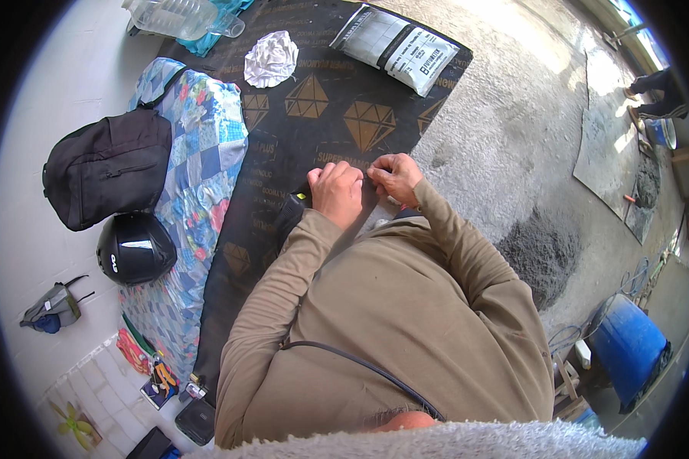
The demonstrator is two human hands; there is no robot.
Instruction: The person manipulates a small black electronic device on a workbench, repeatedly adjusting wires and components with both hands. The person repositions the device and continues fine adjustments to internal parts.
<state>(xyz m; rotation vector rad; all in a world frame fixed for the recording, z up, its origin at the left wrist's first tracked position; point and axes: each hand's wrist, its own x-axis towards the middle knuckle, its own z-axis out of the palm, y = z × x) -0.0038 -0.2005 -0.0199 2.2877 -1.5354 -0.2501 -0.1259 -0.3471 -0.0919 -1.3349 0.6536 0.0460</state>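
Near the edge of a black plywood board (298, 145) with gold diamond prints, my two hands work close together. My left hand (337, 193) is closed, its fingers curled inward with the knuckles up. A black item (287, 218) with a small yellow-green patch lies beside its wrist; its kind is unclear. Just to the right, my right hand (396, 177) is closed in a pinch, thumb against fingers. Whatever sits between the fingers of either hand is hidden or too small to make out. Farther up the board are a crumpled white paper (271, 60) and a grey-white packet (394, 50).
Left of the board, a patterned cloth (207, 161) bears a black backpack (111, 168) and a black helmet (135, 249). A clear plastic bottle (180, 17) lies at the far left. On the right floor are a grey powder heap (540, 252), a blue barrel (628, 344) and another person's legs (658, 96).
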